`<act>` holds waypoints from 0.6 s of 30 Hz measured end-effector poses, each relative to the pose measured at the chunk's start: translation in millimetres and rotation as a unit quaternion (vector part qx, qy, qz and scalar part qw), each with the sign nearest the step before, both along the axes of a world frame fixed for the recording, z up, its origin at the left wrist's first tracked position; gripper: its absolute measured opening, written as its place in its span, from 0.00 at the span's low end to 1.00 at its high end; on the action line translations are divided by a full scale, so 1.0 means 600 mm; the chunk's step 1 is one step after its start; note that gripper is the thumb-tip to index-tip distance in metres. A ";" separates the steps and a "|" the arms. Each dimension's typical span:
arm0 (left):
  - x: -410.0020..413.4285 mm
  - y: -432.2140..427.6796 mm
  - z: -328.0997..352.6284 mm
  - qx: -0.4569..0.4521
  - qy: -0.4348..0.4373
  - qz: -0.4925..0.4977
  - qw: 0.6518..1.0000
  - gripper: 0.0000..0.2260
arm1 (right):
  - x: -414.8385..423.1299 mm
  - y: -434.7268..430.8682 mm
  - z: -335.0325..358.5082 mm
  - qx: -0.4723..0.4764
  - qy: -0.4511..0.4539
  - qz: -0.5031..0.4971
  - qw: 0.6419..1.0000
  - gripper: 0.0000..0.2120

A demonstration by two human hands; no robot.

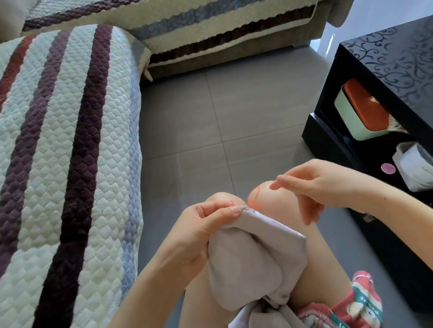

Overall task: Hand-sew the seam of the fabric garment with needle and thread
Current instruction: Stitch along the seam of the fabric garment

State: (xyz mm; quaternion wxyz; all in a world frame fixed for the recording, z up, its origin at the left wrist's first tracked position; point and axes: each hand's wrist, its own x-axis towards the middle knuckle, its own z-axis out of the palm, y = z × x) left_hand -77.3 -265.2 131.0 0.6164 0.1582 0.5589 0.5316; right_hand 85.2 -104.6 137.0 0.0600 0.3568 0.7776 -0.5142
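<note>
I see the left hand pinch the lilac garment over the knees, red thread looping there; right hand beside the knees, thumb meeting forefinger, on what I cannot tell

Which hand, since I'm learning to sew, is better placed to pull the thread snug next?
Right, probably. The left hand pinches the cloth edge and steadies the seam, while the right hand is off the cloth, its fingertips beside the loose red thread loop.

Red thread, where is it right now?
Head view, centre: the red thread loops between the left hand, pinching the grey garment, and the right hand.
</note>
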 end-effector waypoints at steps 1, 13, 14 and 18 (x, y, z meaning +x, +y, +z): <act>0.001 0.000 0.002 0.001 -0.002 0.001 1.000 0.03 | 0.001 0.004 0.000 0.020 -0.016 0.011 1.000 0.09; -0.008 0.002 -0.024 0.019 0.032 -0.013 0.999 0.07 | -0.028 -0.075 -0.044 0.395 0.334 0.050 0.854 0.12; -0.008 0.002 -0.027 0.016 0.027 -0.008 0.999 0.08 | -0.031 -0.079 -0.048 0.414 0.347 0.038 0.841 0.11; -0.005 0.003 -0.028 0.017 0.022 0.012 1.000 0.08 | -0.041 -0.085 -0.056 0.433 0.385 0.022 0.815 0.07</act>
